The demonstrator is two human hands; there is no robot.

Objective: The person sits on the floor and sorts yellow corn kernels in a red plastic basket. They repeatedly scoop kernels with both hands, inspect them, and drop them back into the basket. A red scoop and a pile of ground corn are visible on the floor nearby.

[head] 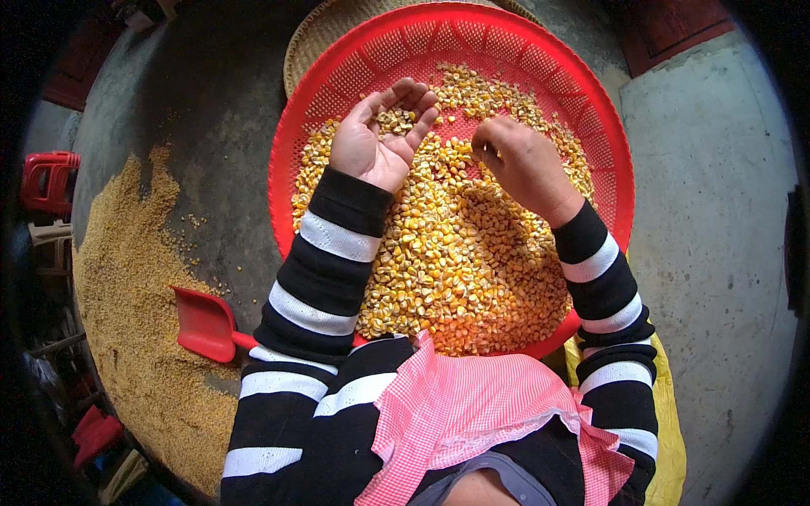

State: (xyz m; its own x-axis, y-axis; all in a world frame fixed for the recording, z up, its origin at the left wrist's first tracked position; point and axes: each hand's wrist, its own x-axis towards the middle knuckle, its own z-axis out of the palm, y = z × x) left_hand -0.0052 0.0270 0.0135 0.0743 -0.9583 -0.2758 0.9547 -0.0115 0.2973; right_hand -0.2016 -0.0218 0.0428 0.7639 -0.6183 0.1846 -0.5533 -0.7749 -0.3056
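Observation:
A round red plastic sieve basket (pixel 354 69) lies before me, its mesh bottom largely covered with yellow and orange corn kernels (pixel 436 246). My left hand (pixel 380 139) is palm up over the basket's left half, its fingers curled around a small heap of kernels (pixel 396 121). To its right, my right hand (pixel 525 164) hovers palm down above the corn with thumb and fingertips drawn together. Whether a kernel is between those fingertips cannot be told. Red mesh shows between and behind the two hands.
A woven bamboo tray (pixel 310 47) lies partly under the basket's far side. On the concrete floor at left spreads a large corn pile (pixel 139 303), with a red plastic scoop (pixel 205 322) at its edge. A yellow sack (pixel 667 405) is at lower right, a red plastic stool (pixel 50 182) at far left.

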